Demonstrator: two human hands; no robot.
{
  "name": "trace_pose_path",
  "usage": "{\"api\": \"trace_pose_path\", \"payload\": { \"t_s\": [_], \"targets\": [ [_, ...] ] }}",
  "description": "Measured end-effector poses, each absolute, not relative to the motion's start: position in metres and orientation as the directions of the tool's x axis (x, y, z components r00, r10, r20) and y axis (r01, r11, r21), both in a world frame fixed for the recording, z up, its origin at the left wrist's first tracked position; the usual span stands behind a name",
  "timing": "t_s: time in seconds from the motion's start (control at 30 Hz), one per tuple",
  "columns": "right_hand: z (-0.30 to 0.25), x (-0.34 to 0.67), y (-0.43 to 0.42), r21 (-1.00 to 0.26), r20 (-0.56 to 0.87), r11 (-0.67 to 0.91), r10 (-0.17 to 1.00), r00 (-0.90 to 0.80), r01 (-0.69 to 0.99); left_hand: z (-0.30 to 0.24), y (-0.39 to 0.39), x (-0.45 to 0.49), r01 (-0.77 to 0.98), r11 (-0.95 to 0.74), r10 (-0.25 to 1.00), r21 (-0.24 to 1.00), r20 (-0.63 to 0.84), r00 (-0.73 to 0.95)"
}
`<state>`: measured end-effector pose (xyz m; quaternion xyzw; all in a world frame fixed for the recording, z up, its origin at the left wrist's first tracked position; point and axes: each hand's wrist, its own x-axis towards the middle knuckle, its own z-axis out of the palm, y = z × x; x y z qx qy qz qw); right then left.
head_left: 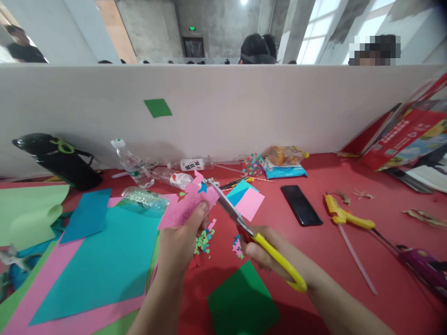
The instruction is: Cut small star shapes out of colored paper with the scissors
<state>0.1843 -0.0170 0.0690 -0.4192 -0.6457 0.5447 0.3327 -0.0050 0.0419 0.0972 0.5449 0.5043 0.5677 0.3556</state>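
Note:
My left hand (188, 232) is closed on a piece of pink paper (179, 211) with star outlines drawn on it. A small blue star (202, 187) shows at the upper part of that paper. In my right hand (261, 251) are scissors (275, 256) with yellow handles, their blades reaching up to the pink paper's right edge. Whether the blades are parted is hard to see. Below my hands lie green paper scraps (203, 241) and a little heap of pink and blue stars (238, 246). A dark green sheet (244, 300) rests nearest me.
Coloured sheets (115, 251) cover the left side. Plastic bottles (134, 165) and a black flask (59, 160) are by the white partition (223, 107). Rightward lie a phone (301, 205), a yellow glue gun (347, 216) and a red box (407, 137).

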Motion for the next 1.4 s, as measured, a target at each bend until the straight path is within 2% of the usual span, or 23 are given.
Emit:
{"api": "trace_pose_path", "payload": {
  "t_s": [0.13,0.57,0.73,1.07,1.4],
  "targets": [
    [0.0701,0.184,-0.0172,-0.981,-0.023,0.064,0.903,-0.428,0.186,0.0967,0.042,-0.0057,0.058,-0.202,0.969,0.978,0.208,-0.131],
    [0.0714,0.1841,-0.0157,-0.961,-0.09,0.026,0.911,-0.402,0.274,0.0947,0.0427,-0.0118,0.078,-0.13,0.98,0.988,0.14,-0.144],
    [0.0728,0.1825,-0.0148,-0.969,-0.063,0.046,0.905,-0.421,0.243,0.0957,0.0441,-0.0105,0.051,-0.124,0.976,0.991,0.131,-0.172],
    [0.074,0.1806,-0.0157,-0.966,-0.04,0.069,0.913,-0.406,0.251,0.0915,0.0442,-0.0116,0.0,-0.134,0.984,0.991,0.133,-0.121],
    [0.0673,0.1816,-0.0157,-0.973,-0.076,0.023,0.909,-0.41,0.231,0.0915,0.0459,-0.0104,0.001,-0.114,0.983,0.994,0.113,-0.144]
  ]
}}
